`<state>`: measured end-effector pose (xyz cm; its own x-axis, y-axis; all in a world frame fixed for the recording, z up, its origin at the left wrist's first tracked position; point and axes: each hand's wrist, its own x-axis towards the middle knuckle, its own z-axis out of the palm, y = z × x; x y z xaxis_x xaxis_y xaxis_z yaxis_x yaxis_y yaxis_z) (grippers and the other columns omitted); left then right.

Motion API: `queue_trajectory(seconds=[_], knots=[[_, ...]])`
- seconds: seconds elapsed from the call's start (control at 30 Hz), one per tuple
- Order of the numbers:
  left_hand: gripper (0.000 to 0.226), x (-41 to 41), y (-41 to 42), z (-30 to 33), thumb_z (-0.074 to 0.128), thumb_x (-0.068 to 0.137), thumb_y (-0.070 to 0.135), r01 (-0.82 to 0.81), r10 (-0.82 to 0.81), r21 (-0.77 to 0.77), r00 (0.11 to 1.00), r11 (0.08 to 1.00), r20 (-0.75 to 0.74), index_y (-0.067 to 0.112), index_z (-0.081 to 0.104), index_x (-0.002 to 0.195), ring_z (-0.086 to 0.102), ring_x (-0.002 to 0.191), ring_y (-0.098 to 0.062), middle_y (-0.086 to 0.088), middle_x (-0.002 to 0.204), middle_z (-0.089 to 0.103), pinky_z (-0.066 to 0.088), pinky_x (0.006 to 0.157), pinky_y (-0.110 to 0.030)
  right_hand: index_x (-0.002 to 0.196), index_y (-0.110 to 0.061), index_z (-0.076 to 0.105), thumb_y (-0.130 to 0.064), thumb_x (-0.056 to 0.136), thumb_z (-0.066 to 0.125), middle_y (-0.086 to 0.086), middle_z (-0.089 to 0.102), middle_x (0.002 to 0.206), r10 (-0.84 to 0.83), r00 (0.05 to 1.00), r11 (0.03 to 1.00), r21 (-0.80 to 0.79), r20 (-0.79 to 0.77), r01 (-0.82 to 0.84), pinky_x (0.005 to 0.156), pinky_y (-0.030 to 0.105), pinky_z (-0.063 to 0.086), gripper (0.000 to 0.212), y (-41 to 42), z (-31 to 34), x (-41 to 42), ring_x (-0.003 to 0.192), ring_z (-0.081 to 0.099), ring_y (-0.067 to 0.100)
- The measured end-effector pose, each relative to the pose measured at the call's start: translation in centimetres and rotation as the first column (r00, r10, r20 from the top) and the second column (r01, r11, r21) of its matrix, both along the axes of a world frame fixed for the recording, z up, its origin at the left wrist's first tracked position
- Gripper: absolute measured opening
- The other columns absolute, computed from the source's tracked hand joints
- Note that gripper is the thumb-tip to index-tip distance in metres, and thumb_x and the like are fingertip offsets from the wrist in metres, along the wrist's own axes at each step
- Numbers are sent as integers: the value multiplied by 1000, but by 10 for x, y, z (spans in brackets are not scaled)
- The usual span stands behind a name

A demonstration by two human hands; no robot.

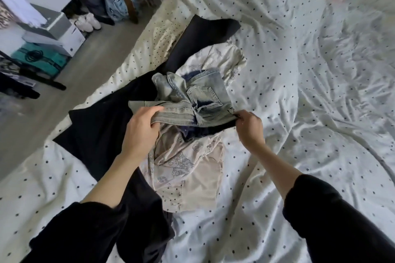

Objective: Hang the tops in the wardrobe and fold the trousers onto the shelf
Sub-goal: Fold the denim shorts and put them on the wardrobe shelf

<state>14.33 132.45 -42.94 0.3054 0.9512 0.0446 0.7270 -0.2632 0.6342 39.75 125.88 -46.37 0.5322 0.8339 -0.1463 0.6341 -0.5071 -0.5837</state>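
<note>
Around the jeans (192, 100), your way is open to the right over bare dotted duvet (299, 113). Left of them a black garment (96, 130) sprawls; just beneath, a cream printed garment (192, 168) lies bunched.

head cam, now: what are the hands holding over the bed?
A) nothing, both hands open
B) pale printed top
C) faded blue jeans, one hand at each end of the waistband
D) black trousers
C: the left hand and right hand each grip an end of the jeans waistband, while the black trousers and pale printed top lie on the bed beneath.
</note>
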Motion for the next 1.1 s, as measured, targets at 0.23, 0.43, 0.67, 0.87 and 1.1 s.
queue_trajectory(seconds=[0.23,0.43,0.67,0.87,1.1], knots=[[21,17,-6,76,60,86,3,4,-4,24,1000,1000,-30,15,70,101,64,90,-21,-2,97,70,44,76,-27,105,-12,68,3,82,41,12,64,105,-218,976,959,185,-2,214,67,19,31,38,-32,107,44,83,51,20],[20,60,-78,136,60,86,2,20,-20,0,1000,1000,16,11,72,100,64,88,-21,-6,95,71,45,75,-27,104,-12,69,3,86,38,7,52,104,-352,936,883,328,-12,336,71,15,29,39,-140,188,91,86,47,18],[23,134,-225,174,63,78,-5,74,-20,-256,979,964,205,18,68,77,64,48,-9,1,74,67,54,51,-16,100,-7,72,5,83,47,3,52,104,-433,901,832,398,31,386,80,11,31,33,-351,247,134,98,52,18],[12,171,-302,191,61,74,-5,271,-213,-457,961,847,176,1,70,69,64,50,-15,-7,66,65,56,52,-25,93,-5,75,4,77,53,6,71,83,-460,888,855,281,19,437,75,19,45,28,-480,273,156,80,62,18],[20,187,-339,179,58,72,-6,308,-407,-708,913,636,31,5,54,56,52,50,-18,-7,53,50,46,45,-23,88,6,72,4,77,51,6,63,54,-476,870,877,-137,-130,460,46,14,48,24,-526,255,179,36,54,2]])
